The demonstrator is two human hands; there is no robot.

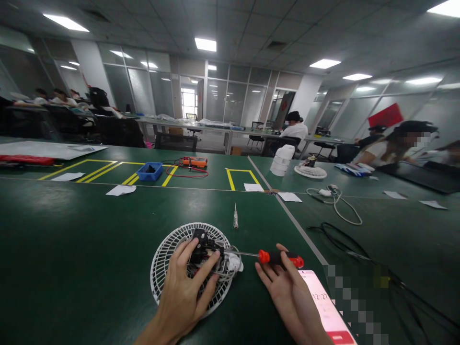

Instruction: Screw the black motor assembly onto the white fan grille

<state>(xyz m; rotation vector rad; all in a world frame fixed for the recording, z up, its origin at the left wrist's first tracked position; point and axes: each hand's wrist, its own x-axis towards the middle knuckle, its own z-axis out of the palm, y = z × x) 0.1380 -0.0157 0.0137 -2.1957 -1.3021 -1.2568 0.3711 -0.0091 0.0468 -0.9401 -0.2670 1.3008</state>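
Observation:
My left hand (187, 282) spreads over a black fan motor (202, 244), its fingers pressed around it. The motor sits on a round white fan grille (161, 268), with white wiring (233, 262) at its right side. My right hand (287, 287) is turned partly palm up, the handle of a red and black screwdriver (276, 258) resting between thumb and fingers. The screwdriver lies nearly level, its shaft pointing left to the motor; where the tip meets it is hard to make out. A small clear-handled screwdriver (235, 219) lies beyond the grille.
A lit phone (323, 302) lies beside my right hand. Farther back are a blue bin (150, 171), an orange multimeter (195, 162) with red leads, a white container (282, 160) and another fan grille (311, 171). Cables (345, 249) run along the right. Several people sit beyond.

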